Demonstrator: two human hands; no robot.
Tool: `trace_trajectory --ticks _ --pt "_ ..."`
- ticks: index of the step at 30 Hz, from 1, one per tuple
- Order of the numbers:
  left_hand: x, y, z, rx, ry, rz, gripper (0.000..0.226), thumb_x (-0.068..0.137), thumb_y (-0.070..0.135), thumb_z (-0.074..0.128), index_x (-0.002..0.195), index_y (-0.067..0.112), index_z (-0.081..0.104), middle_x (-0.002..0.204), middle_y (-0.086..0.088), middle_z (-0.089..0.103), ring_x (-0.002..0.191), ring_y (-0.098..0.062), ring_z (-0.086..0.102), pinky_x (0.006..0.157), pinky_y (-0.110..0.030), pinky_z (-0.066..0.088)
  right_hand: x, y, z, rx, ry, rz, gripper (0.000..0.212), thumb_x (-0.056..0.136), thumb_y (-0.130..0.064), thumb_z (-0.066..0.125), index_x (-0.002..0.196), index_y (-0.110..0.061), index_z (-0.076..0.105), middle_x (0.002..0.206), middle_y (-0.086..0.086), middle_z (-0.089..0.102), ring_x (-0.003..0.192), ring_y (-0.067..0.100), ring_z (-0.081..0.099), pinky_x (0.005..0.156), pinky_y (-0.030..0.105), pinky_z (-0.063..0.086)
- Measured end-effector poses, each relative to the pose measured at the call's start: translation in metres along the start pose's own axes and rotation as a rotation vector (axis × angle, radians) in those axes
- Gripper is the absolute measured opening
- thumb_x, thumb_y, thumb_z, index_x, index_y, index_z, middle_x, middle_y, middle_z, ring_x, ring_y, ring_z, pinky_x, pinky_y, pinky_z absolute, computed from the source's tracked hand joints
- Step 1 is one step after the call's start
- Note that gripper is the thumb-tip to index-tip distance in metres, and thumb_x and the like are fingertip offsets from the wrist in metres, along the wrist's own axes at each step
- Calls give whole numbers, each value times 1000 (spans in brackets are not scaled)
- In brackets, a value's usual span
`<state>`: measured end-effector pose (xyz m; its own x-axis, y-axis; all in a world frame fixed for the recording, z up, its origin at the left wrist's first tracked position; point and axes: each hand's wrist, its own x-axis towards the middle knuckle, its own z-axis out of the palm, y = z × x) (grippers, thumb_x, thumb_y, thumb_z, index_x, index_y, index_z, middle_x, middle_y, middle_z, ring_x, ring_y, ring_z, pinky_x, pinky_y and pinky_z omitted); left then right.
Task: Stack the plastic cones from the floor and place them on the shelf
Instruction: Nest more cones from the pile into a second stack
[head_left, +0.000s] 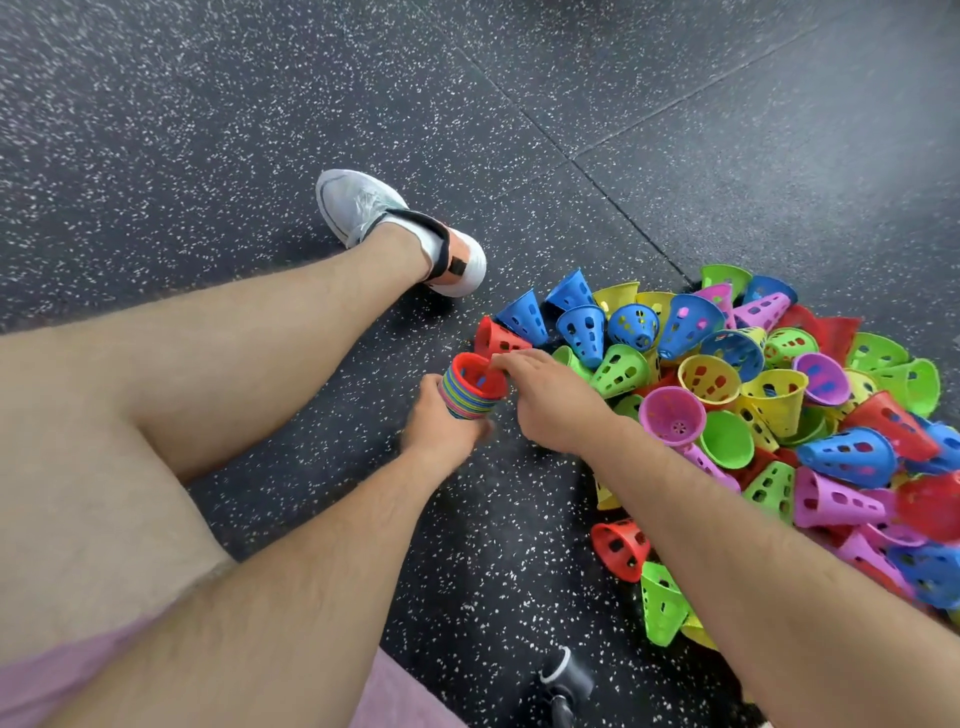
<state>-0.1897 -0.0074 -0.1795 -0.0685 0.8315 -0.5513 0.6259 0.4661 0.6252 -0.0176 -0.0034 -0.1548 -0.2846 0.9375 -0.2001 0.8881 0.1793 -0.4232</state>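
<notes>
Your left hand (439, 421) is wrapped around the lower part of a stack of nested cones (467, 402), holding it tilted with the open mouths facing up and away from you. The banded rims show blue, yellow, green and purple. The top red cone (475, 374) sits seated in the stack, and your right hand (545, 400) reaches over from the right, its curled fingertips (501, 360) pinching that cone's near rim. Both hands meet at the stack, which is held just above the floor (208, 130) between your left leg (208, 374) and the pile.

Just beyond the stack a loose red cone (496, 338) lies on its side, at the near edge of the pile of loose cones (753, 395). That pile spreads to your right across the dark speckled rubber tiles. It holds perforated plastic cones in blue, green, yellow, purple and red, tumbled on their sides and over one another. Closer to you, another red cone (621, 548) and a green cone (662, 608) lie at the pile's near fringe, partly hidden by your right forearm.

Your left leg stretches forward over the floor, ending in a white sneaker (374, 213) with an orange heel. Pink shorts (395, 691) show at the lower edge, and a small black-and-white object (563, 680) lies beside them; what it is cannot be told.
</notes>
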Motion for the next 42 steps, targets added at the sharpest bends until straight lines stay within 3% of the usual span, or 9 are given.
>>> trace_trajectory --ticks 5,8,15,20,23,29,32,36,42 --pt "12 -6 0 -87 45 -25 64 72 32 90 112 28 41 105 2 68 89 -25 64 73 -31 41 37 8 -8 -131 48 41 56 86 -1 53 138 -22 53 131 6 55 118 30 46 94 44 46" --pt "14 -10 1 -120 62 -42 63 73 33 90 112 28 41 104 3 67 90 -26 63 75 -31 42 65 5 -8 -319 -72 -41 59 83 -8 66 137 -27 53 135 8 45 120 32 44 94 44 47" --pt "17 -8 4 -77 84 -63 62 71 39 86 114 32 41 111 3 68 97 -28 66 85 -39 53 83 0 -12 -531 -171 -89 35 94 -12 55 128 -18 61 134 8 44 124 28 42 99 37 43" --pt "14 -10 5 -12 75 -27 68 71 46 87 119 33 41 115 5 66 98 -26 66 80 -36 50 60 8 -18 -509 14 -90 30 81 -4 66 110 -11 66 107 16 58 103 38 55 85 44 46" --pt "12 -11 6 1 78 -4 68 72 45 89 118 33 41 115 6 66 99 -24 66 82 -37 50 41 19 -26 -494 194 -21 22 74 -7 77 92 -12 65 80 12 61 80 35 59 67 38 49" --pt "3 -3 9 65 67 64 65 72 43 88 119 33 44 110 8 66 94 -22 61 82 -35 48 -5 31 -28 -317 491 87 10 93 -17 64 98 -10 69 74 9 67 73 35 59 56 39 47" --pt "0 3 11 98 57 91 63 76 40 86 125 28 48 113 5 66 94 -22 59 78 -30 39 -19 26 -17 -214 494 115 17 97 -25 58 100 -12 69 75 7 67 74 35 60 57 40 49" --pt "-3 5 15 97 62 106 64 74 38 89 123 28 50 115 3 68 101 -25 66 79 -32 44 -23 19 -13 -173 508 89 27 96 -29 49 97 -12 71 77 6 69 70 34 61 59 40 51" --pt "-4 15 21 57 58 152 65 71 38 90 123 28 51 113 3 69 101 -25 67 87 -39 52 -25 19 -10 -117 316 23 32 97 -31 44 106 -14 69 88 7 71 85 34 61 73 45 52"
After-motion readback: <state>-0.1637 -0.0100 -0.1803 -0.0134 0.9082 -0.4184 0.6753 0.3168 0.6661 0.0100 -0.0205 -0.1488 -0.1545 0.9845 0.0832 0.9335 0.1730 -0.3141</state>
